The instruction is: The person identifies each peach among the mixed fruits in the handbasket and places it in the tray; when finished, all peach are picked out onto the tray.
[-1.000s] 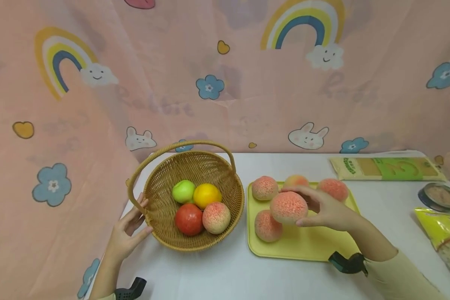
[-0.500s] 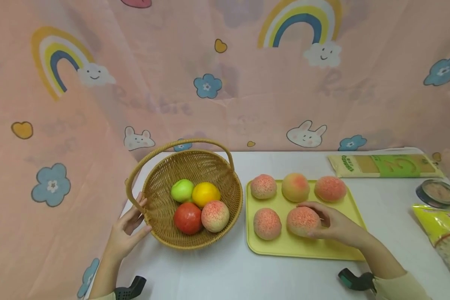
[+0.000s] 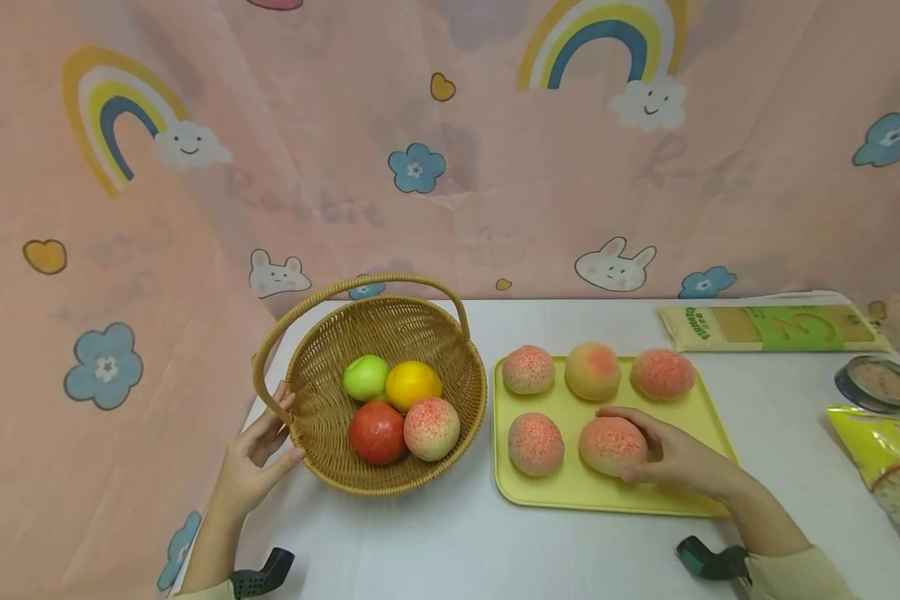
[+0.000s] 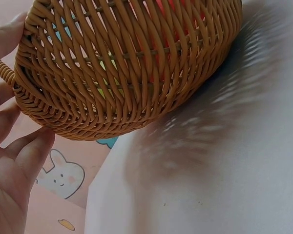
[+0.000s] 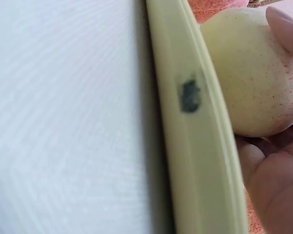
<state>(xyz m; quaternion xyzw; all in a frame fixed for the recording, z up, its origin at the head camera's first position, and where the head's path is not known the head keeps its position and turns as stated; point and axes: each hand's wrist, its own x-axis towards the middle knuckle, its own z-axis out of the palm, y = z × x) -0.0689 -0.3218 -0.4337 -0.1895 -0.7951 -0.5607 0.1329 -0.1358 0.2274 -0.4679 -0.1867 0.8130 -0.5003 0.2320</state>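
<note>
At the left stands a tilted wicker basket with its handle up. Inside it lie a green apple, a yellow-orange fruit, a red apple-like fruit and a peach. My left hand holds the basket's left side near the handle base, thumb and fingers spread around it. On the yellow tray, my right hand grips the front-right peach between thumb and fingers. The right wrist view shows this peach just behind the tray's rim.
Several other peaches sit on the tray, among them a back-middle peach and a front-left peach. To the right are a green-and-beige packet, a round tin and a yellow bag. A printed pink cloth hangs behind the table.
My right hand has moved the peach right and down onto the tray's front row, uncovering the back-middle peach. The left hand keeps its place on the basket.
</note>
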